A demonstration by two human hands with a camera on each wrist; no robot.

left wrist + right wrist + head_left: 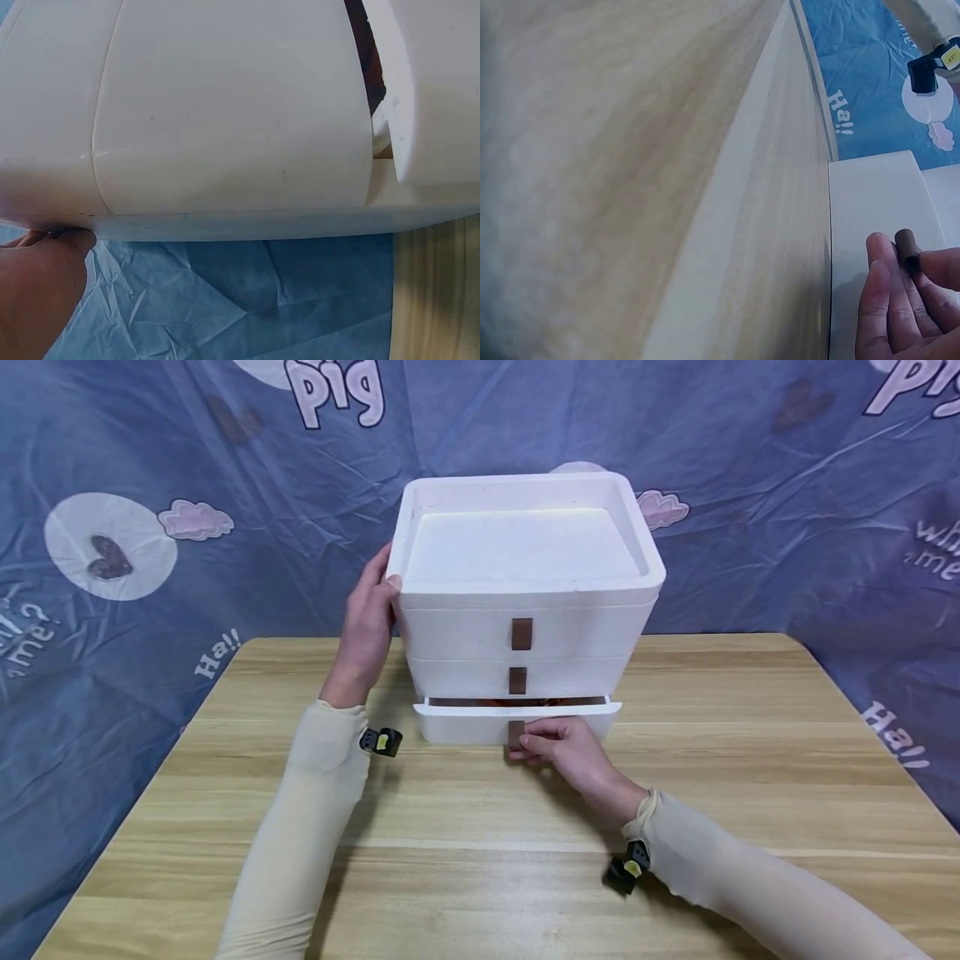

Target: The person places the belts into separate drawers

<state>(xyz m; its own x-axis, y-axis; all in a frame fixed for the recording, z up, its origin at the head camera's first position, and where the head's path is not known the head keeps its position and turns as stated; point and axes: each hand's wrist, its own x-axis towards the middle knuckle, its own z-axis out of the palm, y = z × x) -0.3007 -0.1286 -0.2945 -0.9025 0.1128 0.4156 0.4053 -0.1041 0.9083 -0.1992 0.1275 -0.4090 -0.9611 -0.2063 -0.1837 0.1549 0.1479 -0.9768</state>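
Note:
A white drawer cabinet with brown pull tabs stands on the wooden table. Its bottom drawer is pulled out a little, and something reddish shows in the dark gap. My right hand pinches that drawer's brown pull tab between thumb and fingers, as the right wrist view shows. Against the cabinet's upper left side rests my left hand, its thumb near the front corner. In the left wrist view the left hand touches the white side wall; most of its fingers are hidden.
The cabinet's top is a shallow tray with a raised rim. Two upper drawers are closed. Wooden tabletop spreads in front and to both sides. A blue printed cloth hangs behind and around the table.

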